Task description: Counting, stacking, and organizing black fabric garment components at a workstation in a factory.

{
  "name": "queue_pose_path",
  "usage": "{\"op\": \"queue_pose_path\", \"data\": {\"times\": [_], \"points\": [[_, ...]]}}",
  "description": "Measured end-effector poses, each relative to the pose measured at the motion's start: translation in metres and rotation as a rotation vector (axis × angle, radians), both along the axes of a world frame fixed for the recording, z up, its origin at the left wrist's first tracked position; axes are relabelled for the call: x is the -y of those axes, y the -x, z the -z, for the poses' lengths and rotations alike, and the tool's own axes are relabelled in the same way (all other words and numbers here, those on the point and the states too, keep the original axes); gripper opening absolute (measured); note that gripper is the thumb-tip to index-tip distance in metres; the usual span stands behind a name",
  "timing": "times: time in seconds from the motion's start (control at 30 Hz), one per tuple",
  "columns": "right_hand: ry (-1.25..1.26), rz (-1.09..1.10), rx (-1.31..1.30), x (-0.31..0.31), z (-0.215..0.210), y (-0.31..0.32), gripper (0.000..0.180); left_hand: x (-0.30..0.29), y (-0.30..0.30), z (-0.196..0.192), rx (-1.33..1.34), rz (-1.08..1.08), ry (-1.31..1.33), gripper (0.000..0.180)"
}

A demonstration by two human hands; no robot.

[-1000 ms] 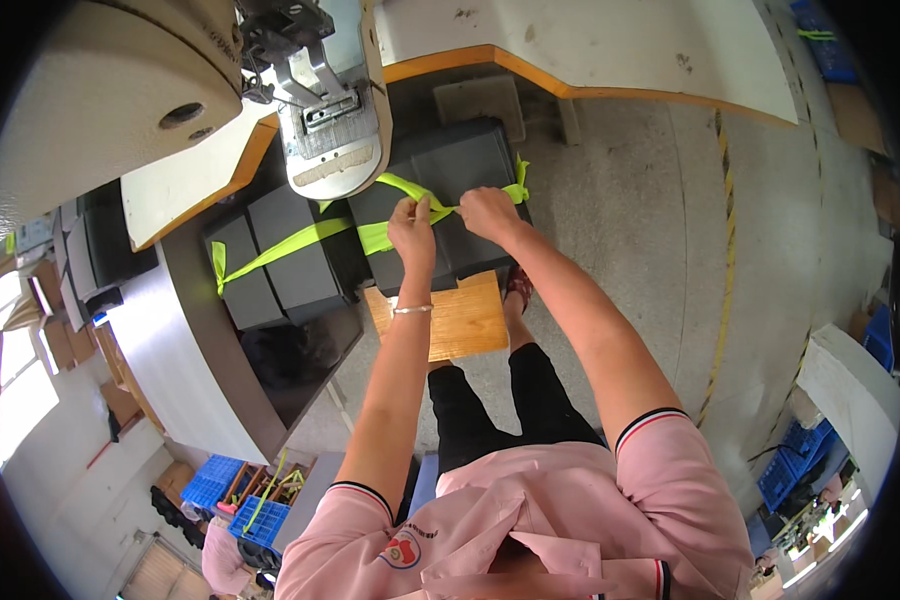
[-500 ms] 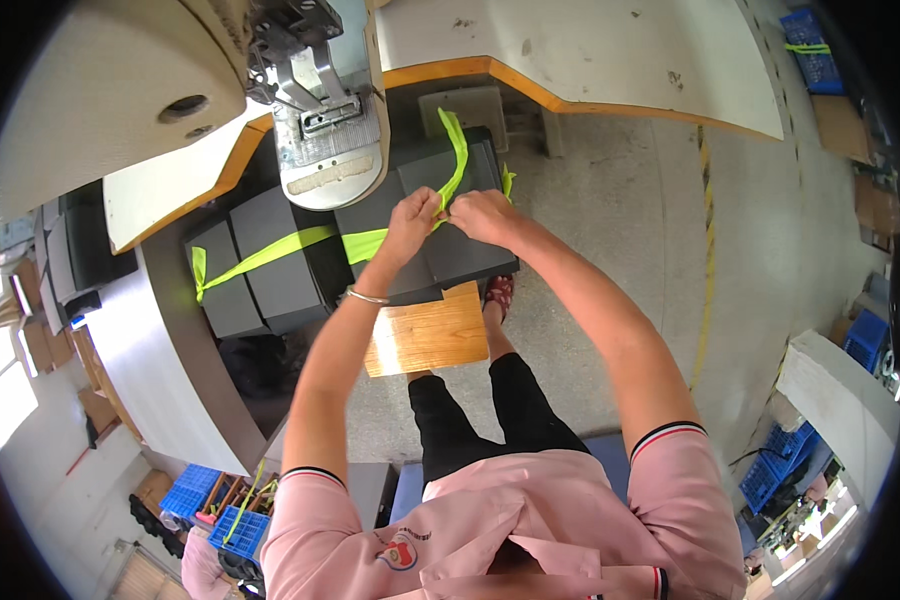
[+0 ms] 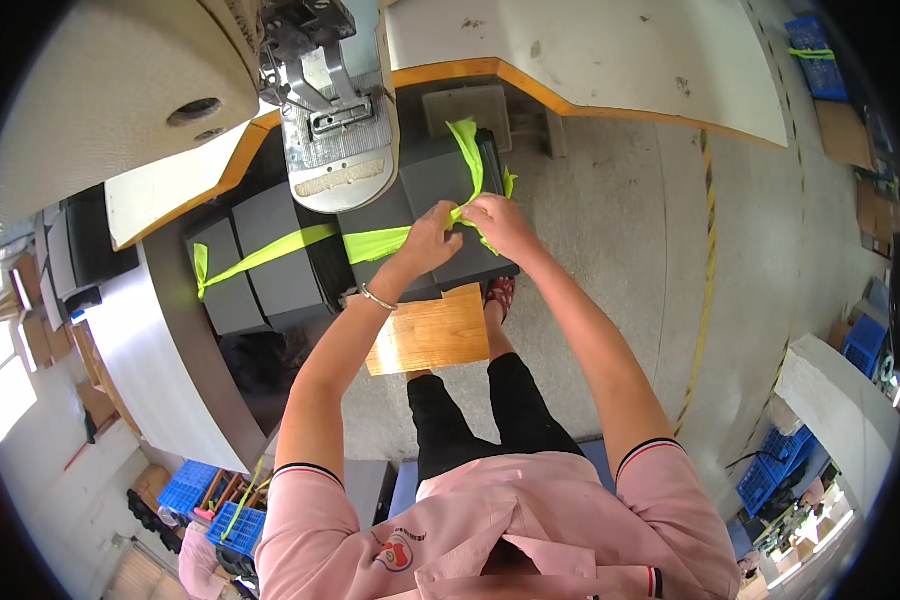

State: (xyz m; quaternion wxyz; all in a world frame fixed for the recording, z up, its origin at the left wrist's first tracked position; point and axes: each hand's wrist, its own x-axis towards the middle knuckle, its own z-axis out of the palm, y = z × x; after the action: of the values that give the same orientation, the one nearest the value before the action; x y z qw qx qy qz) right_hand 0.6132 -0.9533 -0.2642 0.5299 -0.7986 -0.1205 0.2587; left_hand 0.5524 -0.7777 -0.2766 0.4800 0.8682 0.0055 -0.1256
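Observation:
A neon yellow fabric strip (image 3: 378, 244) runs around a stack of dark grey flat pieces (image 3: 380, 212) below the machine. My left hand (image 3: 428, 243) is at the strip with curled fingers on it and the thumb a little apart. Close beside it, my right hand (image 3: 503, 227) pinches the strip where its ends meet. One loose end (image 3: 468, 150) stands up beyond my hands, and a short bit hangs below my right fingers. The crossing of the ends is partly hidden by my fingers.
A sewing machine arm (image 3: 340, 150) juts over the stack's far side. Another grey stack (image 3: 270, 260) with a yellow strip lies to the left. A wooden board (image 3: 430, 335) is above my legs. White tabletops with orange edges (image 3: 540, 90) stand beyond.
My hands have shifted slightly right. The left hand has turned and its thumb has come away from the fingers. A short bit of strip now shows below the right hand.

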Motion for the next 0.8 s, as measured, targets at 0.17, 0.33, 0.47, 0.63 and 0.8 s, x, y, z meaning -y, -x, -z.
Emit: {"op": "queue_pose_path", "data": {"times": [0.17,0.33,0.47,0.63,0.8], "points": [[0.068,-0.25,0.388,-0.038,-0.027,0.01,0.032,-0.02,0.002,0.025,0.175,-0.061,-0.019,0.025],[-0.054,-0.011,0.182,-0.012,-0.013,-0.009,0.029,0.001,-0.003,0.018,-0.096,-0.123,0.034,0.022],[0.053,-0.117,0.111,0.0,0.001,-0.01,0.029,-0.02,-0.008,0.017,-0.291,-0.18,0.229,0.024],[0.408,-0.127,0.077,0.017,0.001,0.025,0.016,-0.028,-0.015,0.006,-0.421,-0.358,0.671,0.032],[0.38,-0.332,0.171,-0.003,-0.015,0.045,0.016,-0.038,-0.015,-0.003,-0.467,-0.293,0.633,0.014]]}}
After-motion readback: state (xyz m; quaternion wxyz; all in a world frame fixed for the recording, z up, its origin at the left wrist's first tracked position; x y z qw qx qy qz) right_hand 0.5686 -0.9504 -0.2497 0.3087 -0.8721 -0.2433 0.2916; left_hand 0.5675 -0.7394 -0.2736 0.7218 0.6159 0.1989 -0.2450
